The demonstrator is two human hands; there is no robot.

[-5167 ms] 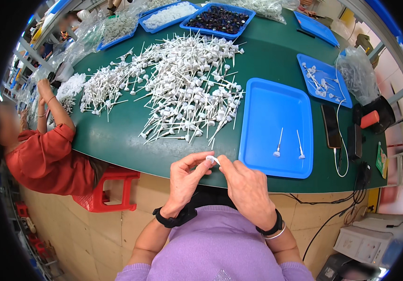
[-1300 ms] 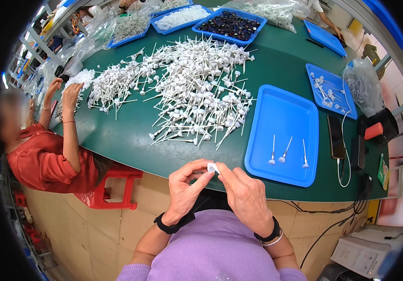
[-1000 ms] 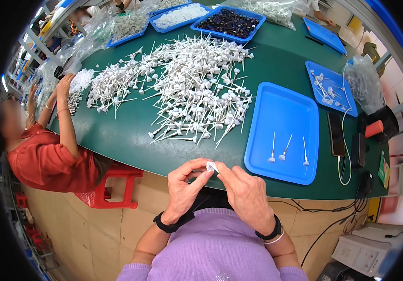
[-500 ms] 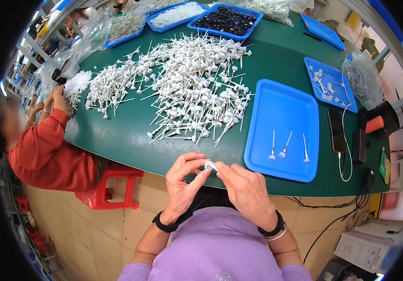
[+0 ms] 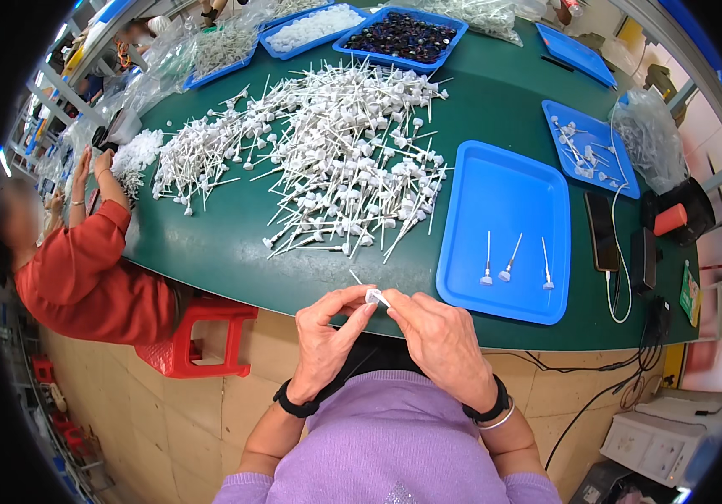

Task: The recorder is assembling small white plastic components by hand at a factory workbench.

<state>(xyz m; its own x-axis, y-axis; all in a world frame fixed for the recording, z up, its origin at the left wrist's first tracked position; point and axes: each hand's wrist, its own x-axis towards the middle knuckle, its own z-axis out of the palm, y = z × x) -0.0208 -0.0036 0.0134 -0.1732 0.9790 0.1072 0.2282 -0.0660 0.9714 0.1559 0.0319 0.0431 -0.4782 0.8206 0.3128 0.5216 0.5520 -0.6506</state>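
both hands, the left hand (image 5: 327, 336) and the right hand (image 5: 441, 340), stay pinched together on one small white pump piece (image 5: 375, 296) just short of the counter (image 5: 226, 244) edge, its thin tube poking up. since five seconds ago the big blue tray (image 5: 537, 185) just beyond the hands has gone from two finished pieces to three (image 5: 512, 260), so the work moves one piece at a time. left of the tray lies the uncountable white pile (image 5: 336, 160). farther back sit four smaller blue trays.
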